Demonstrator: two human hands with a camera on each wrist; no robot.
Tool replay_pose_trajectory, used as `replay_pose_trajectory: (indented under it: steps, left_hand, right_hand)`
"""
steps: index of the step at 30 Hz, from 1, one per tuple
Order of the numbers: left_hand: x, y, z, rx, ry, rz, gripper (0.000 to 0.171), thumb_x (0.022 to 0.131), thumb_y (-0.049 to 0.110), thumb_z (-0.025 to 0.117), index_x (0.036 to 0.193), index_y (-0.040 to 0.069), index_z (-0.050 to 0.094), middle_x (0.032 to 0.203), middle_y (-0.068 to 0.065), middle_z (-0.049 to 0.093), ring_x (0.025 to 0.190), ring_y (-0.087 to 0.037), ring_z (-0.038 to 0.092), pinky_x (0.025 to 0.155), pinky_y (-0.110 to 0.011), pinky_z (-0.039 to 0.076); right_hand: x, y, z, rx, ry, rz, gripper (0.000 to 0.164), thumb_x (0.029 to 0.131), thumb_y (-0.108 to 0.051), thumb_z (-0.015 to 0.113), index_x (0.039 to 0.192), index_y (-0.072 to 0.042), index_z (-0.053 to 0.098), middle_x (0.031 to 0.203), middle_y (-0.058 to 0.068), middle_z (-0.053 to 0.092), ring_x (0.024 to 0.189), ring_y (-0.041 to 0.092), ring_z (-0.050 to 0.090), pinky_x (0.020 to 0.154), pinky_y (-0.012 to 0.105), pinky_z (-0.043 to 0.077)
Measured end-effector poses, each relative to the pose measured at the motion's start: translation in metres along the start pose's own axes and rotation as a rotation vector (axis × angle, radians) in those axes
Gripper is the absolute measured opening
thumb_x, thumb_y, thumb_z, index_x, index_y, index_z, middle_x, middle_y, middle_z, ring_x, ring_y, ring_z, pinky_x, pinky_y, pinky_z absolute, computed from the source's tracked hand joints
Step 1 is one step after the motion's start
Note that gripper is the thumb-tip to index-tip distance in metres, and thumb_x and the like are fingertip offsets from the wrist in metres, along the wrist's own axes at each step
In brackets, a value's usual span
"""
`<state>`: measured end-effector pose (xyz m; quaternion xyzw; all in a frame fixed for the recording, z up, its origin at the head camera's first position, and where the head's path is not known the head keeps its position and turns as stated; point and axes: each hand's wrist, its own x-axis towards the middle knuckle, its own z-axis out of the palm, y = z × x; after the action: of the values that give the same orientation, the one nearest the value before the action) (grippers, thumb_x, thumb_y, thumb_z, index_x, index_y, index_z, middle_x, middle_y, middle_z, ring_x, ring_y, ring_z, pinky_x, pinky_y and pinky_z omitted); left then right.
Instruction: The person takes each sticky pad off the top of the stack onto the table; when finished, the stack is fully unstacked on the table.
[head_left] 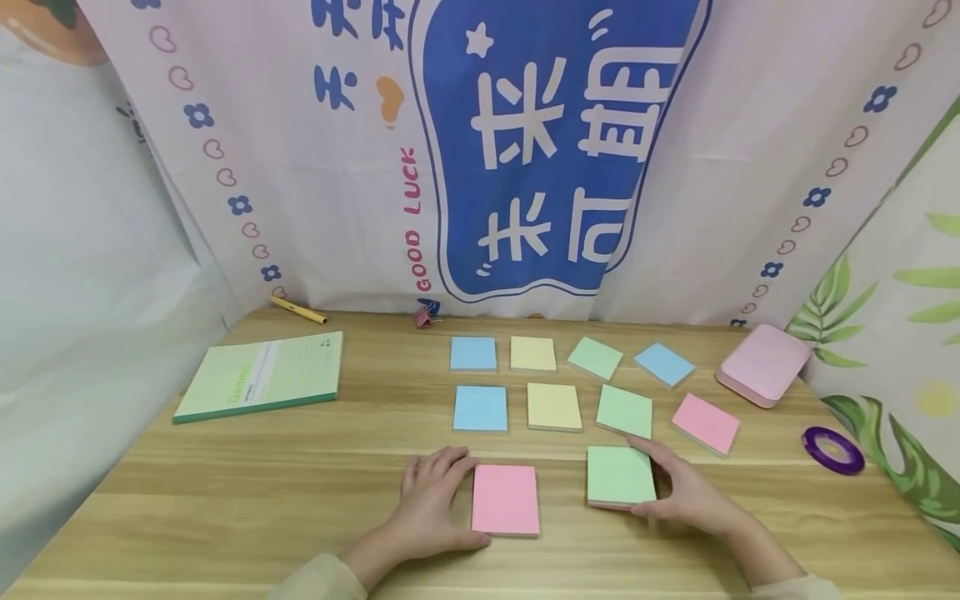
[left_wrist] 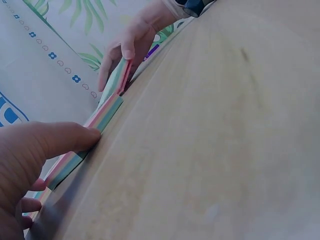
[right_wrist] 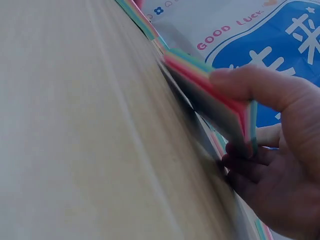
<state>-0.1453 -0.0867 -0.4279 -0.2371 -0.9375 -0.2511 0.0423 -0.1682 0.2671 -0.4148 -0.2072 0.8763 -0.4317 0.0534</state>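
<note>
A pink-topped sticky note pad [head_left: 506,500] lies flat on the table at the front middle. My left hand [head_left: 433,505] spans its left side, thumb at the near corner and fingertips by the far one; the thumb [left_wrist: 75,137] rests against the pad's striped edge. To the right, my right hand [head_left: 686,492] holds a green-topped sticky note pad [head_left: 620,475] by its right side, between thumb and fingers. In the right wrist view this pad [right_wrist: 210,95] is tilted, its underside raised off the wood and its layered pink, yellow and green edge showing.
Behind the hands lie two rows of pads, among them a blue pad [head_left: 480,408], a yellow pad [head_left: 553,407] and a pink pad [head_left: 705,423]. A notebook [head_left: 262,375] and yellow pen [head_left: 298,309] are left; a pink case [head_left: 765,364] and purple tape roll [head_left: 832,451] right.
</note>
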Motion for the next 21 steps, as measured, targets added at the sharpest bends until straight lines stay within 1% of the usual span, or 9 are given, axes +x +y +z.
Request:
replay_pose_trajectory:
  steps: [2,4,6,8,10,12,15,18,21]
  left_hand:
    - [0.0,0.0,0.0,0.001,0.0,-0.003,0.086,0.055,0.053,0.071,0.124,0.011,0.042,0.129,-0.008,0.034,0.118,-0.028,0.024,0.092,-0.058,0.004]
    - [-0.001,0.0,-0.001,0.001,0.001,-0.003,0.086,0.055,0.053,0.071,0.124,0.011,0.042,0.129,-0.008,0.034,0.119,-0.028,0.024,0.092,-0.057,0.004]
    - [0.0,0.0,-0.001,-0.001,0.002,0.0,0.086,0.055,0.052,0.071,0.125,0.011,0.041,0.129,-0.008,0.034,0.119,-0.028,0.024,0.092,-0.057,0.004]
    - [0.0,0.0,-0.001,-0.002,0.003,0.003,0.086,0.055,0.052,0.071,0.125,0.011,0.042,0.129,-0.008,0.034,0.118,-0.028,0.024,0.092,-0.058,0.004]
    - [0.0,0.0,0.0,-0.004,0.003,0.002,0.086,0.055,0.053,0.071,0.124,0.011,0.042,0.128,-0.008,0.034,0.118,-0.028,0.025,0.092,-0.058,0.005]
    - [0.0,0.001,-0.001,-0.01,0.002,-0.008,0.089,0.054,0.054,0.07,0.124,0.009,0.04,0.128,-0.009,0.035,0.118,-0.029,0.025,0.092,-0.058,0.005]
    - [0.001,0.001,-0.002,-0.062,0.008,-0.052,0.097,0.052,0.055,0.071,0.127,0.005,0.035,0.127,-0.012,0.036,0.118,-0.03,0.027,0.093,-0.058,0.004]
    - [0.003,-0.002,-0.01,-0.145,0.033,-0.107,0.101,0.054,0.052,0.072,0.13,0.001,0.029,0.126,-0.015,0.037,0.118,-0.032,0.027,0.094,-0.056,0.003]
    - [0.009,-0.009,-0.029,-0.209,0.064,-0.151,0.096,0.062,0.047,0.071,0.132,0.0,0.025,0.128,-0.019,0.035,0.119,-0.034,0.026,0.095,-0.055,0.007]
  right_hand:
    - [-0.001,0.0,0.001,-0.057,-0.001,-0.001,0.085,0.064,-0.027,0.076,0.132,-0.005,0.03,0.131,0.023,0.028,0.118,0.039,0.023,0.091,0.054,0.02]
    - [-0.001,0.0,0.001,-0.09,-0.004,-0.009,0.086,0.063,-0.028,0.076,0.132,-0.006,0.03,0.131,0.021,0.029,0.118,0.037,0.024,0.092,0.051,0.022]
    - [-0.002,-0.001,0.0,-0.081,-0.011,-0.018,0.086,0.064,-0.026,0.076,0.133,-0.006,0.028,0.131,0.02,0.029,0.118,0.037,0.025,0.093,0.047,0.024]
    - [-0.002,-0.001,-0.002,-0.065,-0.015,-0.028,0.086,0.065,-0.025,0.075,0.133,-0.005,0.027,0.131,0.02,0.029,0.116,0.038,0.028,0.092,0.046,0.025]
    - [-0.003,-0.001,-0.003,-0.033,-0.017,-0.03,0.085,0.066,-0.023,0.074,0.134,-0.005,0.026,0.132,0.02,0.028,0.116,0.039,0.028,0.092,0.048,0.025]
    - [-0.002,-0.001,-0.005,-0.015,-0.009,-0.05,0.085,0.067,-0.022,0.074,0.134,-0.002,0.024,0.133,0.021,0.027,0.115,0.041,0.028,0.091,0.053,0.023]
    - [0.001,-0.004,-0.011,-0.032,0.008,-0.099,0.085,0.067,-0.02,0.073,0.133,0.003,0.024,0.133,0.023,0.027,0.116,0.042,0.026,0.09,0.054,0.022]
    - [0.006,-0.01,-0.019,-0.101,0.033,-0.115,0.084,0.069,-0.021,0.072,0.132,0.005,0.022,0.132,0.024,0.027,0.114,0.043,0.028,0.089,0.051,0.026]
    - [0.015,-0.024,-0.031,-0.148,0.073,-0.069,0.084,0.073,-0.024,0.068,0.134,0.003,0.018,0.134,0.025,0.023,0.114,0.046,0.028,0.089,0.053,0.026]
